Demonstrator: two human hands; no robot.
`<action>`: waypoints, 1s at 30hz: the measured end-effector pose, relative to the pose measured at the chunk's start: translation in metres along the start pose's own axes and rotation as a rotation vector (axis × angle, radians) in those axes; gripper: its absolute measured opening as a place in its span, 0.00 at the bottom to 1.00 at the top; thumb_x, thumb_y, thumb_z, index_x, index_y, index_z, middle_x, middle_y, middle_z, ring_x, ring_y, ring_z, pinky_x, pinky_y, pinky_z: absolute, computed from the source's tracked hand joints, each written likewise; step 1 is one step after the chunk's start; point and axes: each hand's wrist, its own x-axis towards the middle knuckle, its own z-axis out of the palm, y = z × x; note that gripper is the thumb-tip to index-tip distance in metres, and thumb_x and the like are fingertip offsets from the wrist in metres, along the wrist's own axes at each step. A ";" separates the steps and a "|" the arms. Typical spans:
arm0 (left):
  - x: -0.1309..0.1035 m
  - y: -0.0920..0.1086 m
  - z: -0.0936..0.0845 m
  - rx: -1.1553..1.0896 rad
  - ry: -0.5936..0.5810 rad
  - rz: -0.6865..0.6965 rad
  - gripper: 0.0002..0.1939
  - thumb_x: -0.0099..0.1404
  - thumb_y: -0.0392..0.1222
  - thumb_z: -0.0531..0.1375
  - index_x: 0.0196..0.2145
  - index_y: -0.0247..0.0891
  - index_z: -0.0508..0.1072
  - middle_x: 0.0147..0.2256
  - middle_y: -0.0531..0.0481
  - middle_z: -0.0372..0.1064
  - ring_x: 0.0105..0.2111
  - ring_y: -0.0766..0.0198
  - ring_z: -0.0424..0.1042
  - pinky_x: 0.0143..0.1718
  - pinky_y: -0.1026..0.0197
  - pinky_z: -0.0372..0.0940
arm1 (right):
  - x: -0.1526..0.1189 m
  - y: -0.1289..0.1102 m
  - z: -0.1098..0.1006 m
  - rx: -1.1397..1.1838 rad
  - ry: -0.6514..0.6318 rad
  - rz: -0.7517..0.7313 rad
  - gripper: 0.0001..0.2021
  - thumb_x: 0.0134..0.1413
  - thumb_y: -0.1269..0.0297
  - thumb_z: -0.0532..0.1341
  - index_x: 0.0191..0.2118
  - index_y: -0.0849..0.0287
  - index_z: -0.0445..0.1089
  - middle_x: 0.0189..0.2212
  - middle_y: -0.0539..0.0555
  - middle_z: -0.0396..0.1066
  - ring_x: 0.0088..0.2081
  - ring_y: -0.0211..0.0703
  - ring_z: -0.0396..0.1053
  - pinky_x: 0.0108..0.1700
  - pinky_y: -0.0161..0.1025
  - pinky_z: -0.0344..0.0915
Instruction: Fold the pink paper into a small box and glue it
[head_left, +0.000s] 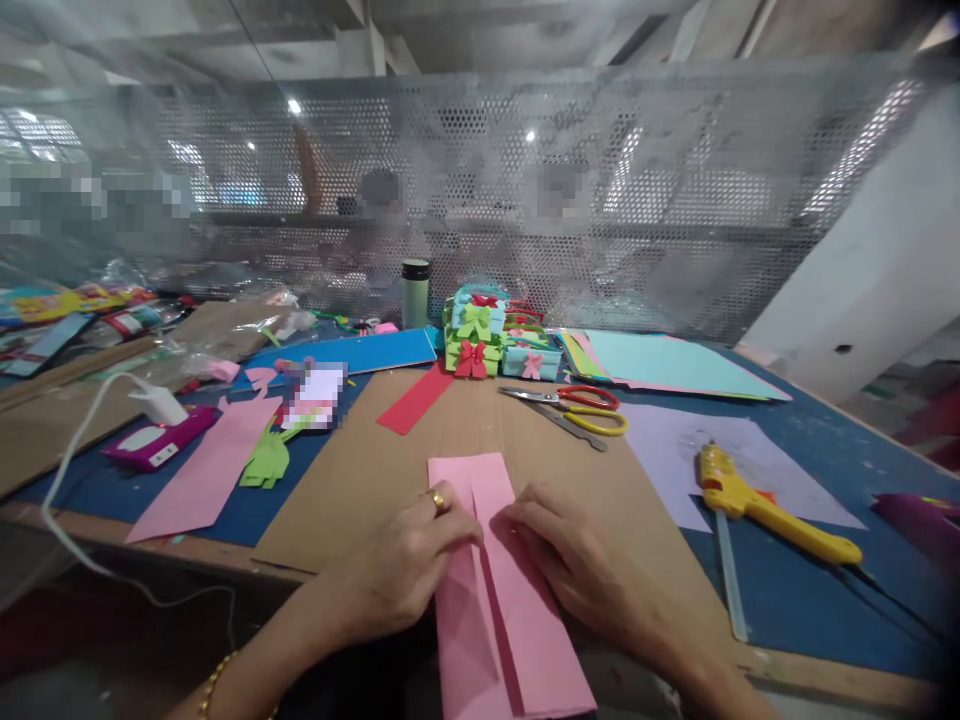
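A folded sheet of pink paper [487,620] lies lengthwise before me, its near end reaching over the table edge. Its two long flaps meet near the middle, with a narrow gap between them. My left hand [424,545], a ring on one finger, is closed on the left flap near the gap. On the other side, my right hand [559,540] has its fingers bent and pinched at the right flap's edge. Some fingertips of both hands are hidden. Brown cardboard [352,480] lies under the paper's far part.
Scissors [577,400] lie beyond my right hand. A yellow glue gun [780,520] rests on lilac paper at right. Small paper boxes with bows [476,340], a red strip [416,400] and a green bottle [415,290] stand farther back. A purple power bank [159,438] with a white cable sits left.
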 end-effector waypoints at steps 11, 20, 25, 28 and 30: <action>-0.008 -0.021 0.000 -0.102 0.131 -0.082 0.10 0.72 0.35 0.44 0.42 0.40 0.65 0.39 0.49 0.66 0.39 0.64 0.65 0.42 0.60 0.61 | 0.018 -0.013 -0.010 -0.292 -0.118 -0.132 0.08 0.63 0.72 0.55 0.42 0.59 0.72 0.32 0.54 0.69 0.35 0.40 0.66 0.35 0.36 0.58; -0.005 -0.028 -0.012 -0.050 0.199 -0.046 0.11 0.69 0.31 0.48 0.37 0.38 0.69 0.34 0.50 0.69 0.36 0.65 0.67 0.38 0.61 0.62 | 0.028 -0.015 -0.006 -0.302 -0.149 -0.170 0.13 0.60 0.77 0.55 0.44 0.54 0.73 0.30 0.52 0.67 0.30 0.38 0.62 0.31 0.35 0.52; 0.000 -0.031 -0.010 -0.111 0.201 0.013 0.14 0.68 0.29 0.49 0.43 0.40 0.71 0.39 0.50 0.72 0.41 0.65 0.69 0.45 0.60 0.62 | 0.029 -0.007 0.002 -0.279 -0.147 -0.252 0.11 0.64 0.72 0.54 0.41 0.55 0.73 0.31 0.53 0.66 0.31 0.39 0.61 0.32 0.36 0.52; -0.002 -0.033 -0.009 -0.192 0.244 -0.030 0.19 0.70 0.30 0.48 0.55 0.41 0.65 0.42 0.50 0.72 0.42 0.66 0.69 0.46 0.61 0.63 | 0.030 -0.002 0.008 -0.304 -0.139 -0.257 0.13 0.65 0.71 0.52 0.32 0.59 0.71 0.29 0.53 0.63 0.29 0.38 0.58 0.30 0.37 0.50; -0.006 -0.033 -0.010 -0.173 0.293 -0.062 0.19 0.70 0.29 0.47 0.54 0.40 0.67 0.41 0.49 0.72 0.41 0.65 0.69 0.44 0.60 0.63 | 0.030 0.000 0.010 -0.297 -0.148 -0.256 0.14 0.64 0.72 0.51 0.28 0.60 0.67 0.29 0.53 0.63 0.29 0.38 0.57 0.30 0.38 0.50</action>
